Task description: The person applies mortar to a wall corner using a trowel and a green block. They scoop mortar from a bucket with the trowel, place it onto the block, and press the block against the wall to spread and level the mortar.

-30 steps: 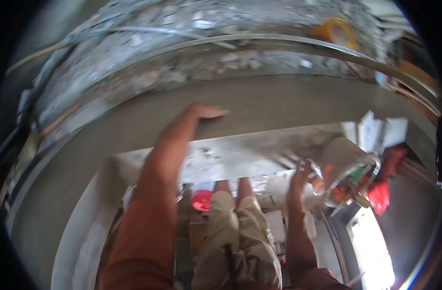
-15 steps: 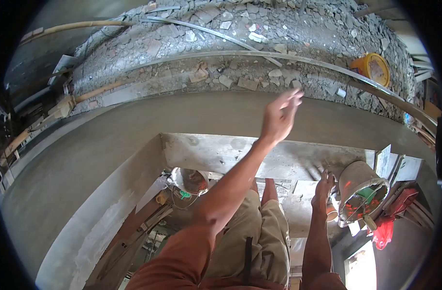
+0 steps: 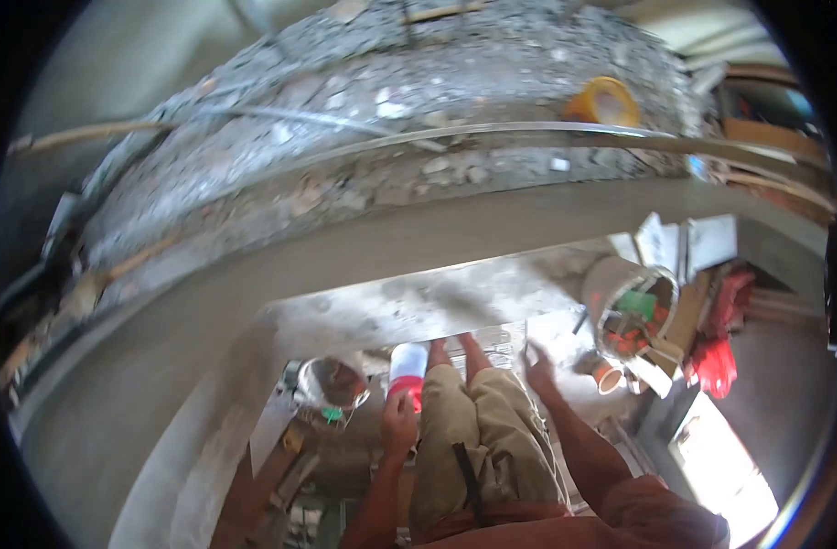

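My left hand [image 3: 400,425] is low beside my left leg, just in front of a white and red object [image 3: 407,375] whose kind I cannot make out. Its fingers look bent but are blurred, and whether it touches that object does not show. My right hand [image 3: 539,370] hangs by my right knee with its fingers stretched out and nothing visible in it. To its right a tilted, mortar-stained bucket [image 3: 611,284] contains green and orange-red things. A small orange-brown pot [image 3: 607,376] sits below that bucket.
Ahead runs a smooth grey plastered ledge [image 3: 373,247], with rubble [image 3: 345,91] beyond. A long metal strip [image 3: 528,128] and a yellow bucket [image 3: 609,101] lie there. Another bucket [image 3: 332,382] stands at left. A red plastic bag [image 3: 714,368] is at right.
My left hand has come down from above the ledge to beside my left leg. My right hand is lower and nearer my knee. The view has turned, and the white and red object now shows.
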A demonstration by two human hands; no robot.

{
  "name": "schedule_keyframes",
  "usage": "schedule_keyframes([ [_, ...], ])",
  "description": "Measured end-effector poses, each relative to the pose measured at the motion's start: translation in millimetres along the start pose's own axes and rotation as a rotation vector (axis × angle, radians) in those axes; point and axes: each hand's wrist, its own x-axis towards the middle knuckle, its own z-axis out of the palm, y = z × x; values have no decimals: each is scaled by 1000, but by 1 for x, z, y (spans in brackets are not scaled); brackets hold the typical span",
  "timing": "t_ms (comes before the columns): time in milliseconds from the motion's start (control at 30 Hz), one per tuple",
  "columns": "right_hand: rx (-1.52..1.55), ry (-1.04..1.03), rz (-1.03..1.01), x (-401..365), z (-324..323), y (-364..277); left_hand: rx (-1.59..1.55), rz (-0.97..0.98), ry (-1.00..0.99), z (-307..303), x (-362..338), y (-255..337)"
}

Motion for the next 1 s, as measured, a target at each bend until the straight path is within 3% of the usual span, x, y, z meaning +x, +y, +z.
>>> schedule_keyframes([
  [33, 271, -160, 22, -19, 16, 22, 60, -24, -64, 8, -13, -18],
  [67, 392, -465, 135, -61, -49, -56, 124, -45, -121, 18, -21, -38],
  [100, 212, -480, -21, -74, -7, -3, 120, -8, -158, 26, -27, -52],
  [167, 12, -683, 307, -109, 5, 3, 60, -263, -388, 36, -31, -70],
  [200, 30, -639, 327, -113, -4, -2, 63, -226, -422, 40, -27, -69],
  [267, 125, -764, 30, -116, -18, -13, 77, -180, -454, 44, -21, -70],
  [333, 25, -724, 7, -116, -14, -6, 150, -123, -465, 40, -13, -57],
  [400, 191, -822, -68, -110, -28, -5, 215, -242, -580, 31, -8, -29],
  [467, 310, -816, 48, -118, -47, -19, 220, -212, -562, 31, -9, -36],
  [567, 859, -661, 322, -142, -43, -17, 249, -158, -513, 35, -7, -65],
  [600, 871, -642, 327, -145, -40, -11, 272, -142, -481, 35, -6, -71],
  [667, 270, -373, 117, -155, -26, 4, 295, -137, -504, 28, -5, -62],
  [700, 118, -376, 221, -154, -23, -2, 304, -137, -514, 26, -1, -55],
  [800, 32, -386, 141, -158, -12, 4, 305, -19, -444, 27, 6, -70],
  [833, 171, -435, 219, -158, -8, 5, 320, -3, -454, 25, 8, -65],
  [1000, 399, -512, 188, -177, 0, -15, 446, 73, -481, 7, 13, -36],
])
